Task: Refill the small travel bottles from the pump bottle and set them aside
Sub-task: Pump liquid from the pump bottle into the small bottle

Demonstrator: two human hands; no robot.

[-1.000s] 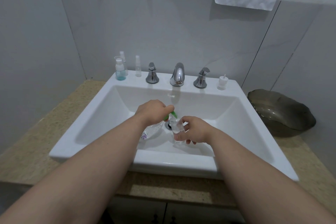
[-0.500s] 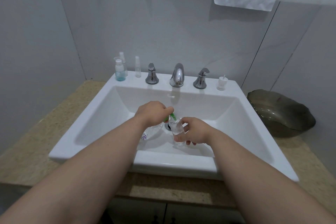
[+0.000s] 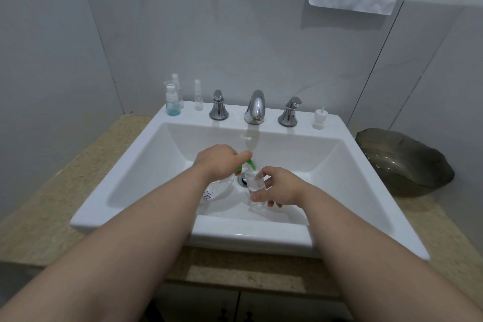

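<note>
Over the basin of the white ceramic sink, just in front of its round metal drain, the right hand holds a small clear travel bottle, thumb and fingers wrapped round its smooth cylindrical body, mouth tipped toward the left. The left hand is closed over the top of the pump bottle, a rounded transparent plastic body with a purple-printed label, tilted so that its green spout reaches the travel bottle's opening; the forefinger lies along the pump head. Behind the drain, on the sink's flat back ledge, stand a curved chrome faucet between two bell-shaped chrome handles. Left of them on the ledge are a clear spray bottle with bluish liquid at the bottom and a slim clear vial; at the right end sits a small white ribbed pump cap. Right of the sink, a smoky wavy-edged glass bowl rests on the speckled beige stone counter.
</note>
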